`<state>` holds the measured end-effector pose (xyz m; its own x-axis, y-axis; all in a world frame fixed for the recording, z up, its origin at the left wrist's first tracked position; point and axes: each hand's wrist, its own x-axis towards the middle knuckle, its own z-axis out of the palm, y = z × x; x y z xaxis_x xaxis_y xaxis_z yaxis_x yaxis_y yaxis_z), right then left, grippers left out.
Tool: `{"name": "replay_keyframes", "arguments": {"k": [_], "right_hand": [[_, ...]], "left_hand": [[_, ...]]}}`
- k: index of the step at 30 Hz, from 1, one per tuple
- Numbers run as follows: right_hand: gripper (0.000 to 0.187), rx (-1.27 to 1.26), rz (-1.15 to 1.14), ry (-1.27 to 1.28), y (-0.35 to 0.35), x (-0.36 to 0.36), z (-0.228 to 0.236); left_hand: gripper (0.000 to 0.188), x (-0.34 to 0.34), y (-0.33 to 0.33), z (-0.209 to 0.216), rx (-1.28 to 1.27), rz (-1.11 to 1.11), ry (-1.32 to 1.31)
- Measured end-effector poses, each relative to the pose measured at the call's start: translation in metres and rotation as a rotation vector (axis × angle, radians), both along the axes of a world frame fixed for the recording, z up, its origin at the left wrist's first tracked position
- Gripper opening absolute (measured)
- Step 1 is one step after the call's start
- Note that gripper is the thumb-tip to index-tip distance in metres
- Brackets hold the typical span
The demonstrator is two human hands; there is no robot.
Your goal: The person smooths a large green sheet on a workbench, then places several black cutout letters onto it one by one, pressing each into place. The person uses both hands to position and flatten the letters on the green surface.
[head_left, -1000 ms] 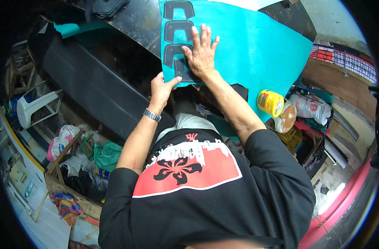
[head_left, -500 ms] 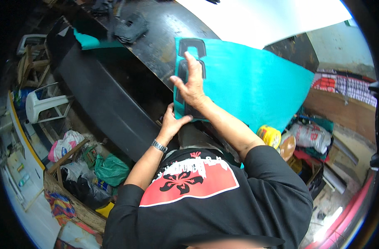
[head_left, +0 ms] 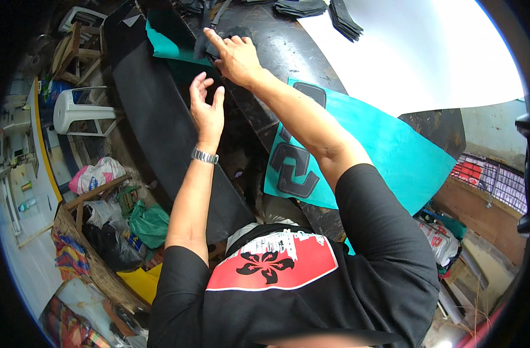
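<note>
My right hand [head_left: 237,59] reaches to the far side of the dark table, over a pile of black cut pieces [head_left: 202,46]. Its index finger is stretched out and the other fingers are spread and bent; whether it touches the pile is hard to see. Nearer to me, my left hand [head_left: 207,111] hangs open and empty above the long black sheet material [head_left: 154,127], fingers loosely curved. A teal sheet [head_left: 392,145] lies under my right forearm. Black hook-shaped cut pieces [head_left: 298,184] lie along its left edge, partly hidden by the forearm.
A large white sheet [head_left: 427,52] covers the table's far right, with stacks of black strips [head_left: 345,22] at its edge. On the left are a white plastic stool [head_left: 82,113], a wooden frame [head_left: 79,52] and plastic bags [head_left: 149,223]. A folded teal piece [head_left: 166,46] lies far left.
Both hands have left the black pieces on the teal sheet and moved away from me and left. The right hand is now at the far black pile; the left has come off the sheet's edge.
</note>
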<state>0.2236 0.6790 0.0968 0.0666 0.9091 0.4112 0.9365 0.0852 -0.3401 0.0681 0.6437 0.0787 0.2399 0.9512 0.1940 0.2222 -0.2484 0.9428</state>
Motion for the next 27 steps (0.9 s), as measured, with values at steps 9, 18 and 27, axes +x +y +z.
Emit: {"name": "replay_keyframes", "arguments": {"k": [9, 18, 27], "right_hand": [[0.075, 0.045, 0.001, 0.078, 0.009, 0.001, -0.014], [0.060, 0.468, -0.365, 0.986, 0.000, 0.026, -0.014], [0.044, 0.398, -0.423, 1.094, -0.125, 0.147, -0.006]], "left_hand": [[0.060, 0.036, 0.045, -0.005, 0.015, 0.023, -0.231], [0.053, 0.050, 0.053, -0.012, 0.353, -0.141, 0.408], [0.041, 0.055, 0.074, -0.009, 0.454, -0.095, 0.703]]}}
